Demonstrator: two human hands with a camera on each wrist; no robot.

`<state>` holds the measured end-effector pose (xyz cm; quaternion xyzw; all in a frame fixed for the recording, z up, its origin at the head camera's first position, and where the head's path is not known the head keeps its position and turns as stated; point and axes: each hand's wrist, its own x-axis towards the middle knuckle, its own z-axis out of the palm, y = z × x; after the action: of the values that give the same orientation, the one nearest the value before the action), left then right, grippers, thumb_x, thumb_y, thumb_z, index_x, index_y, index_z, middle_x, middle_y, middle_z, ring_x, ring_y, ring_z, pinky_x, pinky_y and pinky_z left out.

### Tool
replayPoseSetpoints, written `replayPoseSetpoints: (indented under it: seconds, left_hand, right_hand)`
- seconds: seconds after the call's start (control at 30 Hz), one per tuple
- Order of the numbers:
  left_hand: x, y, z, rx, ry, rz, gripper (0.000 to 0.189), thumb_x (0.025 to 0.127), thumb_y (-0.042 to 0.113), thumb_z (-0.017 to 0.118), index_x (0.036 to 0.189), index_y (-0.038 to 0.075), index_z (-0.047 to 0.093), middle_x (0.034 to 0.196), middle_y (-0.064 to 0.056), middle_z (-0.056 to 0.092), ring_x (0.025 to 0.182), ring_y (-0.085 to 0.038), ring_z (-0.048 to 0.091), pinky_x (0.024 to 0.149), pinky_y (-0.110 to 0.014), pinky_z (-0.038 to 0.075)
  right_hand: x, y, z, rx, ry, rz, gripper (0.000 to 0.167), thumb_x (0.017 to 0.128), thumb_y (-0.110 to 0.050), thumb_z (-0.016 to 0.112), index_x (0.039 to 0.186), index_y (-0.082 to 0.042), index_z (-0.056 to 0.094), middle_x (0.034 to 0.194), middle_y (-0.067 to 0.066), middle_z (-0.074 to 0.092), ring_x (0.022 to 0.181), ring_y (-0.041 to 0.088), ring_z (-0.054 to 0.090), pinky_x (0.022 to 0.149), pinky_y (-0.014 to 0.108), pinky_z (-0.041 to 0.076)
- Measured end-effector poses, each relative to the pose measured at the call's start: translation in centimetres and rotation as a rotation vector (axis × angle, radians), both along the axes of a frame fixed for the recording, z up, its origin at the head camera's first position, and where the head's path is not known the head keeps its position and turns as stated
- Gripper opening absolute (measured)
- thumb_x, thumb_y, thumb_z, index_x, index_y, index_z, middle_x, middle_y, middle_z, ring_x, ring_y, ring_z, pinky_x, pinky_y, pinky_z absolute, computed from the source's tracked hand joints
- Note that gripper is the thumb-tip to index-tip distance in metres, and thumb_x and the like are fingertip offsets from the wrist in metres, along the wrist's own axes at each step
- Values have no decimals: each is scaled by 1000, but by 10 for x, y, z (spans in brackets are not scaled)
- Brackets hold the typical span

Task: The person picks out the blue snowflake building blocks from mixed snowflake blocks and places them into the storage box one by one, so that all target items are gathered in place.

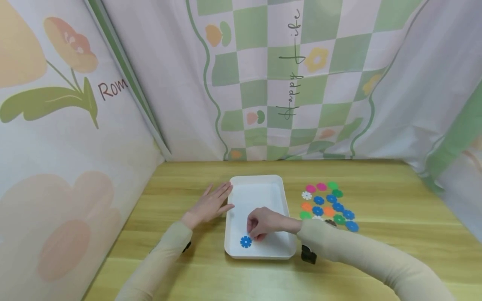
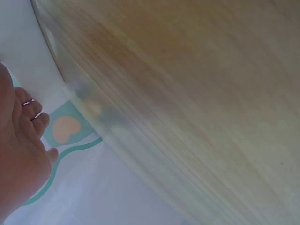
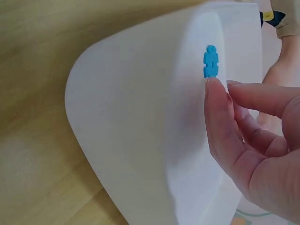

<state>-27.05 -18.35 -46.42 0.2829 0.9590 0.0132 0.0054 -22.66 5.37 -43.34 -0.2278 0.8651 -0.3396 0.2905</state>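
My right hand (image 1: 262, 221) reaches into the white tray (image 1: 276, 251) with its fingers bent downward. Its fingertips are right at a blue notched plastic disc (image 1: 246, 242), seen nearly edge-on in the right wrist view (image 3: 211, 62). A sliver of an orange piece (image 1: 260, 237) shows under the hand; I cannot tell whether the fingers pinch it. Thumb and forefinger stand close together in the right wrist view. My left hand (image 1: 209, 205) lies with its fingers stretched out, their tips at the tray's left rim.
Several notched discs in blue, pink, green, orange and white (image 1: 329, 211) lie scattered on the wooden table (image 1: 391, 234) to the right of the tray. My right sleeve (image 1: 339, 242) passes in front of some of them. A patterned curtain (image 1: 278, 83) hangs behind the table.
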Motion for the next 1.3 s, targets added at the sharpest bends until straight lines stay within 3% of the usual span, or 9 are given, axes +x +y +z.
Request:
replayPoseSetpoints:
  seconds: [0.33,0.73,0.9,1.1,1.3]
  left_hand:
    - [-1,-1,-4,-13,-12,8,75,103,59,31,159,10,17,167,-5,15,155,-23,21,126,-56,14]
    - [0,-1,0,-16,-30,17,75,104,58,30,159,11,14,168,-5,13,155,-23,20,127,-55,9]
    - [1,0,1,-3,-22,10,73,104,56,32,159,9,18,167,-7,16,155,-24,22,127,-56,12]
    - [1,0,3,-12,-26,4,75,104,58,30,159,10,16,167,-6,14,155,-24,21,127,-56,11]
    - [0,1,-1,-13,-15,2,75,104,58,30,159,9,16,167,-7,15,155,-25,21,126,-57,14]
  right_hand:
    - [-5,27,13,-45,16,-46,6,88,-5,71,87,-6,65,78,3,63,66,11,65,64,26,61]
    - [-13,88,34,-178,-4,-142,14,94,-12,67,98,0,63,89,10,66,78,19,69,77,38,62]
    - [-14,119,39,-236,29,-136,20,95,-12,65,104,6,61,95,14,66,84,22,69,77,38,62]
    - [-17,156,39,-210,81,-197,25,94,-12,64,109,8,60,97,14,65,84,19,66,71,30,60]
    - [-20,197,24,-145,88,-276,33,95,-17,65,114,9,58,102,14,65,88,18,66,76,31,61]
